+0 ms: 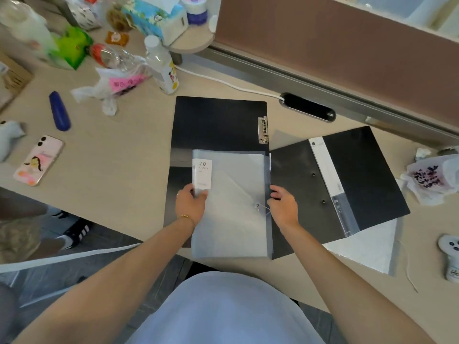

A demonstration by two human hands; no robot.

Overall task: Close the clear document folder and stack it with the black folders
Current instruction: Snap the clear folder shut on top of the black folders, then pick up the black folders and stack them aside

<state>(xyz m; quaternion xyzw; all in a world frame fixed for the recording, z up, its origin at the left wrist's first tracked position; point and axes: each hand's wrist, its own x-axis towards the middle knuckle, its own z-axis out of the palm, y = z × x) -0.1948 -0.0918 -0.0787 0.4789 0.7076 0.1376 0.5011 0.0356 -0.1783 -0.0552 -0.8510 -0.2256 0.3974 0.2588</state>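
Left hand [190, 204] grips the clear folder [229, 204] at its left edge, right hand [283, 206] pinched on its right edge, folder squared at frame centre over black folder [218, 120] for stacking.

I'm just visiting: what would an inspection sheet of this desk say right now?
Surface: beige desk, crowded at the far left and right edges.
Job's things: clear folder lies closed on a black clipboard folder; a second black folder lies open to its right.
Clutter: phone, blue case, bottle, tissue box, plastic bags.
Grips: left hand holds the clear folder's left edge; right hand is at its right edge by the string clasp.
Cables: white cable runs into the desk grommet.
Surroundings: brown partition behind; shoes on the floor, left.
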